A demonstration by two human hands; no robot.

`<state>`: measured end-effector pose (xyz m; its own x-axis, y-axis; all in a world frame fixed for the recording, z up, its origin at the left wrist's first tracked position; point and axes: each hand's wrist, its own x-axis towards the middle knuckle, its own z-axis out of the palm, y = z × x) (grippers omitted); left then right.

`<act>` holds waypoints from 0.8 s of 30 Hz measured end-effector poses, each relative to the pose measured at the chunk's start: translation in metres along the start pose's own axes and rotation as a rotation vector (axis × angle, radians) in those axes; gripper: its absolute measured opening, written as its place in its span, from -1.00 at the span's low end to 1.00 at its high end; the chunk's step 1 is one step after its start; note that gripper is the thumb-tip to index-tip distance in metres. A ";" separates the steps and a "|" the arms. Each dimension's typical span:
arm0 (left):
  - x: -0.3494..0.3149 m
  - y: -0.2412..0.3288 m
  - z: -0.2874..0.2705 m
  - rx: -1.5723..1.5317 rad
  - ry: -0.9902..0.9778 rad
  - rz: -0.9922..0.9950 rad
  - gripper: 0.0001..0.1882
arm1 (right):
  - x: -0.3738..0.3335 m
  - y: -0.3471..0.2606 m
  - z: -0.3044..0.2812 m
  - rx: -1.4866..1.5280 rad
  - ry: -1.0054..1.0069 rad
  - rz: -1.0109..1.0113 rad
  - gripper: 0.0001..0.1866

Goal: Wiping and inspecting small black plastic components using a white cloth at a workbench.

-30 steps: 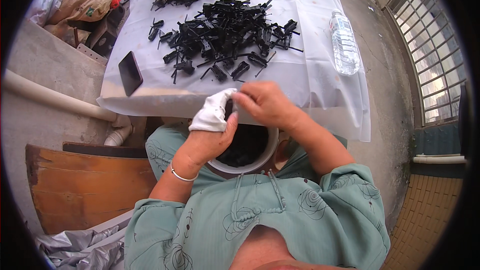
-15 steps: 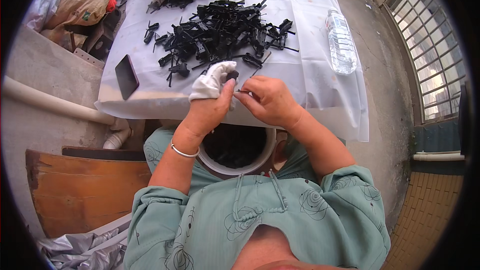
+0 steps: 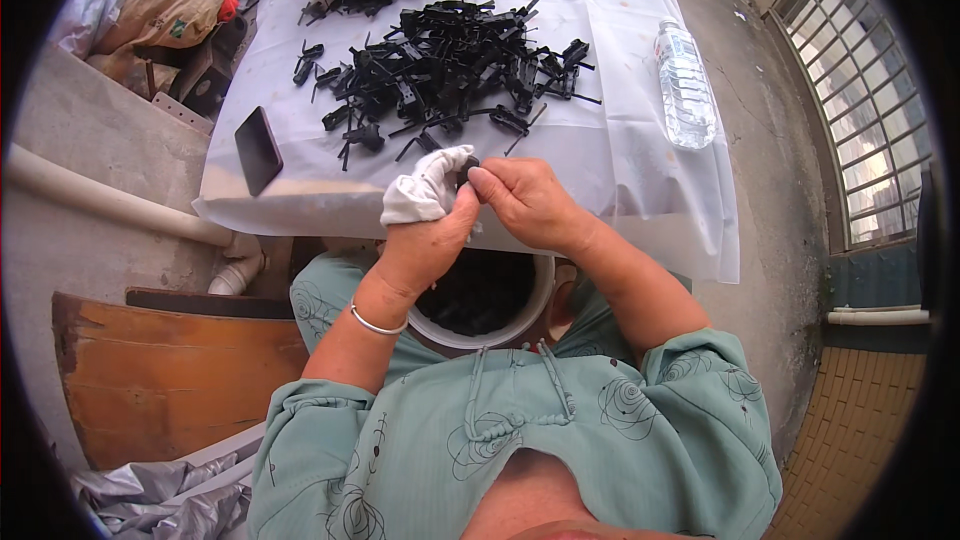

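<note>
My left hand [image 3: 425, 240] grips a white cloth [image 3: 425, 188] bunched over its fingers. My right hand [image 3: 525, 202] meets it and pinches a small black plastic part [image 3: 468, 168] between thumb and fingers, so both hands hold the same piece just over the table's near edge. A heap of black plastic parts [image 3: 450, 65] lies on the white-covered table [image 3: 610, 155] right beyond the hands. Below the hands, on my lap, sits a white bucket [image 3: 530, 315] with dark pieces inside.
A black phone [image 3: 258, 148] lies at the table's left near corner. A clear water bottle [image 3: 685, 85] lies on the right side. A wooden board [image 3: 170, 380] and grey plastic sheet [image 3: 160, 495] are at my lower left, bags [image 3: 150, 10] at upper left, a metal grille [image 3: 860, 90] at right.
Both hands have risen from over the bucket to the table's near edge, still together around the cloth and the small black part.
</note>
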<state>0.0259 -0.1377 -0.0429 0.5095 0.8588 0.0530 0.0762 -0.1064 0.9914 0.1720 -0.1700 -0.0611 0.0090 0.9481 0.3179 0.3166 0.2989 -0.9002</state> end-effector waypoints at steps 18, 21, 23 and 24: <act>-0.013 0.001 -0.001 0.163 0.072 0.277 -0.67 | -0.006 -0.007 0.004 0.334 -0.122 0.115 -0.74; -0.004 0.013 -0.004 -0.183 0.013 0.248 -0.66 | 0.000 -0.014 -0.016 0.150 -0.052 0.030 -0.79; 0.000 0.014 -0.013 -0.273 0.002 0.108 -0.70 | 0.000 -0.017 -0.019 0.003 -0.114 0.085 -0.83; 0.002 0.010 -0.013 -0.329 0.014 0.072 -0.71 | 0.000 -0.018 -0.020 -0.147 -0.168 0.140 -0.87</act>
<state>0.0160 -0.1304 -0.0317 0.4917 0.8620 0.1232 -0.2414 -0.0010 0.9704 0.1857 -0.1772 -0.0387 -0.0916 0.9874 0.1287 0.4577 0.1565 -0.8752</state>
